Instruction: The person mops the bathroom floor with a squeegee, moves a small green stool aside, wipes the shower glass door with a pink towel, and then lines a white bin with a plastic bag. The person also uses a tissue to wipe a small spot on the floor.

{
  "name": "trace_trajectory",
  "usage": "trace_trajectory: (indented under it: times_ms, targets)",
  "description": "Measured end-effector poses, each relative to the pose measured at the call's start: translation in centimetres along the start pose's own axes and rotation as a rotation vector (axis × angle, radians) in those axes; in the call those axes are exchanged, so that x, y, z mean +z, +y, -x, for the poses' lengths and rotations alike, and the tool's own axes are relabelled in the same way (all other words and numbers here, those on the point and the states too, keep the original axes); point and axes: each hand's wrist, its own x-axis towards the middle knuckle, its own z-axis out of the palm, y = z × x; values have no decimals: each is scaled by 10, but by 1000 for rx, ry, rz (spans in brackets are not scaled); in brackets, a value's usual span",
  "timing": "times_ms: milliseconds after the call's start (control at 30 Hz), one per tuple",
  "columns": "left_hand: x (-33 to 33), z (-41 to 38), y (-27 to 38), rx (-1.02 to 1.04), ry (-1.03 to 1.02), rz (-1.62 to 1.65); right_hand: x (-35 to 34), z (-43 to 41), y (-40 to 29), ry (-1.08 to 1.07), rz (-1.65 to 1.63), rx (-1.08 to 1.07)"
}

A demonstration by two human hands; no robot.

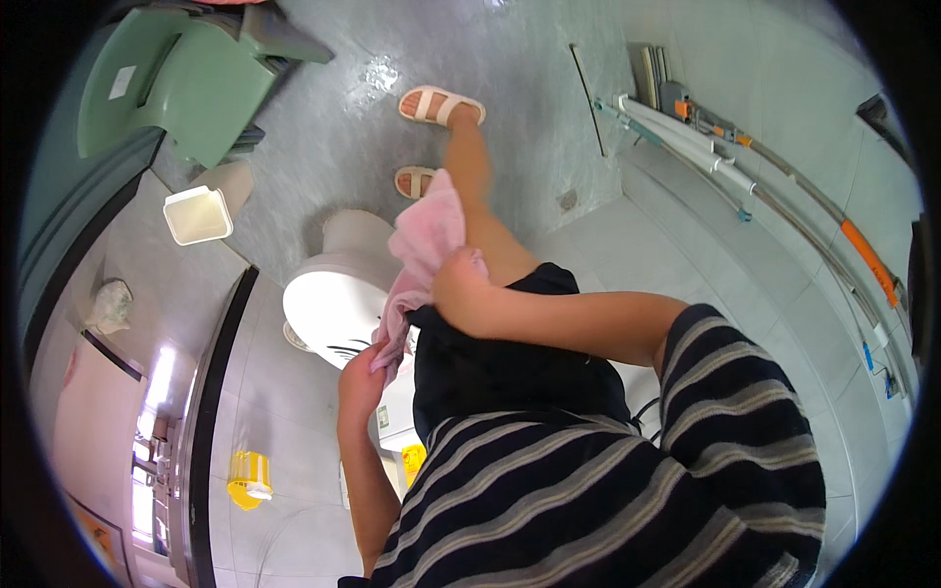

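Note:
A pink cloth point(430, 228) is stretched between my two hands, hanging slack and bunched. My left hand point(362, 384) pinches its lower, twisted end. Higher up, my right hand point(463, 290) grips the wider part in a fist, and a loose corner sticks out beyond it. Behind the cloth is a toilet with its white lid point(323, 301) down; the lid bears dark whisker-like lines. The cloth and my left hand hide part of that lid. My black shorts point(507, 375) are just beside the cloth.
Mop and brush poles point(779, 191) lean along the right wall. A green plastic chair point(198, 81) and a pale waste bin point(198, 213) stand at upper left. A yellow holder point(250, 478) is on the tiled wall. The grey floor point(338, 140) has a drain point(567, 201).

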Motion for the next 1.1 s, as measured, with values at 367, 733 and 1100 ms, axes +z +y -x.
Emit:
trace_trajectory:
  times_ms: [367, 733, 1100]
  targets:
    - [-86, 19, 91, 299, 409, 139, -119, 104, 156, 680, -728, 402]
    - [-242, 96, 194, 655, 1061, 9, -340, 128, 171, 1035, -759, 191]
    - [-390, 206, 271, 1426, 956, 746, -535, 195, 59, 1447, -272, -132]
